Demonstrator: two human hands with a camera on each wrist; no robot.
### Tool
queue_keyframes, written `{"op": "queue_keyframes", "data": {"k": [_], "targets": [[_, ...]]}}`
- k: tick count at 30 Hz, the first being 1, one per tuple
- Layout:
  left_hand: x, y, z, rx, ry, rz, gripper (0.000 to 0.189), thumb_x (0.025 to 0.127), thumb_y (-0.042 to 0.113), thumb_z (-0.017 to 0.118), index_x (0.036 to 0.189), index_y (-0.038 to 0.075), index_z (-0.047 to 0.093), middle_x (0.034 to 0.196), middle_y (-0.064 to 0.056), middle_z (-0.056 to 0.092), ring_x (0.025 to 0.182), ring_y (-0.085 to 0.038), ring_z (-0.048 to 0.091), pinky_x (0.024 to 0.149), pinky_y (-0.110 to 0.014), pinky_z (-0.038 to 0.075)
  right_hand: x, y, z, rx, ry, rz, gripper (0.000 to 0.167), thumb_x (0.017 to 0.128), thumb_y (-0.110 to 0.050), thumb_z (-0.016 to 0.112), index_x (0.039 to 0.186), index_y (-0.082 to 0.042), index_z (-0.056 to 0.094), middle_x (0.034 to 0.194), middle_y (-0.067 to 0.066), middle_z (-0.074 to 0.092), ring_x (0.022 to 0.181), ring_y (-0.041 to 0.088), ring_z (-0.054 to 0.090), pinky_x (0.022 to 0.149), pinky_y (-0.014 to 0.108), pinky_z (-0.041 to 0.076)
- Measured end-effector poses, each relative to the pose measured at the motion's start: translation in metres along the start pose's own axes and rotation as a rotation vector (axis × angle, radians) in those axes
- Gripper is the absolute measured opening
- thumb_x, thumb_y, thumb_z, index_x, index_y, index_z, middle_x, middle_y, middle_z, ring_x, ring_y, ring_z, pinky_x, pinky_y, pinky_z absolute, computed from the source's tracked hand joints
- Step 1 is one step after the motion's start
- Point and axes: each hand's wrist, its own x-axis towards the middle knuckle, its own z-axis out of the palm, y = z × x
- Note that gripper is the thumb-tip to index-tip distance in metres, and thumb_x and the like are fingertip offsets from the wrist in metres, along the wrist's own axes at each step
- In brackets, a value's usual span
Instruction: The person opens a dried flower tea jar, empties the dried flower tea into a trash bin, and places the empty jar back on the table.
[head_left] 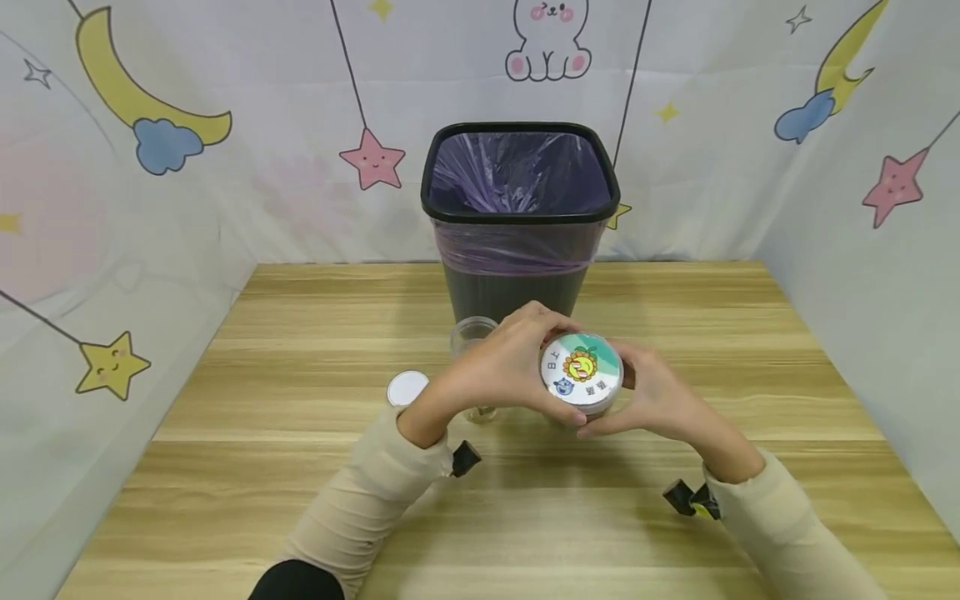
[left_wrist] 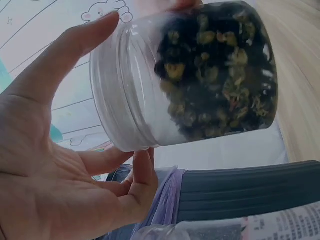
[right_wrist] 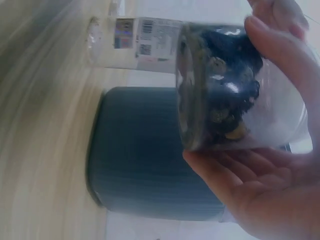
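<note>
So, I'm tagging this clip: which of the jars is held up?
The sunflower-topped jar, gripped by both hands; the other jar stands on the table.

clear jar (left_wrist: 145,95), printed lid (head_left: 581,369) on, dark yellow-flecked contents (left_wrist: 215,75), held aloft

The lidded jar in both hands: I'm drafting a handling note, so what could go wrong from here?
The jar is held above the table between the left hand and right hand, so it might slip and drop. The left hand is around the lid; if that loosened, the dark dried contents could spill. That hand is also close to a labelled clear jar and might knock it over.
</note>
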Motion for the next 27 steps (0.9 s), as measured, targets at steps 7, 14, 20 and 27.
{"op": "queue_keyframes", "data": {"k": [7,14,20,27], "targets": [[-0.001,0.004,0.002,0.011,0.066,-0.046,0.087,0.062,0.044,0.095,0.134,0.010,0.058,0.111,0.004,0.052,0.100,-0.009,0.046,0.082,-0.025,0.046,0.000,-0.001,0.004,-0.003,0.066,0.051,0.091,0.059,-0.009,0.098,0.137,-0.002,0.053,0.127,0.006,0.061,0.113,0.018,0.061,0.094,0.026,0.050],[-0.001,0.006,0.003,0.016,0.073,-0.056,0.088,0.064,0.042,0.094,0.136,0.010,0.057,0.113,0.002,0.052,0.102,-0.010,0.045,0.084,-0.026,0.045,-0.003,0.006,0.000,-0.038,0.081,0.115,0.096,0.061,-0.012,0.097,0.142,-0.001,0.048,0.133,0.010,0.058,0.119,0.024,0.058,0.096,0.024,0.048],[-0.001,0.004,0.006,0.049,0.072,-0.049,0.090,0.064,0.043,0.094,0.137,0.008,0.055,0.116,0.000,0.050,0.105,-0.012,0.044,0.088,-0.029,0.044,-0.008,0.017,-0.007,-0.036,0.096,0.166,0.091,0.067,-0.009,0.094,0.143,0.005,0.045,0.134,0.018,0.056,0.122,0.033,0.056,0.097,0.022,0.046],[-0.001,0.003,0.013,0.135,0.060,-0.065,0.092,0.064,0.042,0.093,0.138,0.005,0.052,0.122,-0.009,0.048,0.109,-0.020,0.044,0.091,-0.034,0.043,-0.012,0.031,-0.016,-0.017,0.136,0.174,0.088,0.065,-0.004,0.093,0.141,0.003,0.048,0.133,0.018,0.057,0.119,0.024,0.057,0.096,0.020,0.046]]}}
